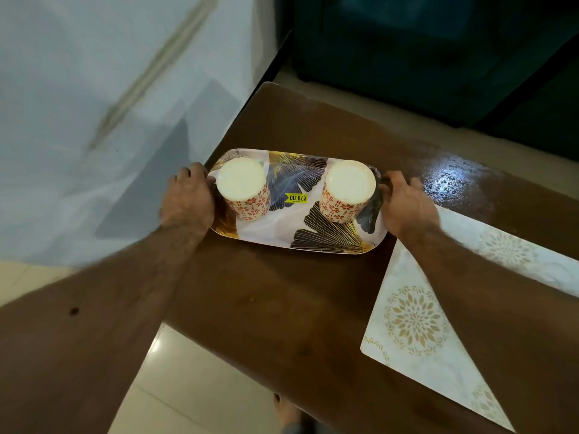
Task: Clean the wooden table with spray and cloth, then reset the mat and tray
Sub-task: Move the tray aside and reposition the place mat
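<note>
Both hands are clamping the tray point(282, 227)'s short ends, left hand point(188, 195) at nine o'clock, right hand point(407, 208) at three, with the mat point(416, 324) lying toward five o'clock.

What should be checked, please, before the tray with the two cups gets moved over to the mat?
1. Left hand grips the tray end: ok.
2. Right hand grips the other end: ok.
3. Both cups upright and apart: ok.
4. Mat lies flat on the table: ok, though the right forearm crosses it.
5. Table dry: not ok, a wet sheen shows beyond the right hand.
6. Tray lifted or resting: cannot tell.
</note>
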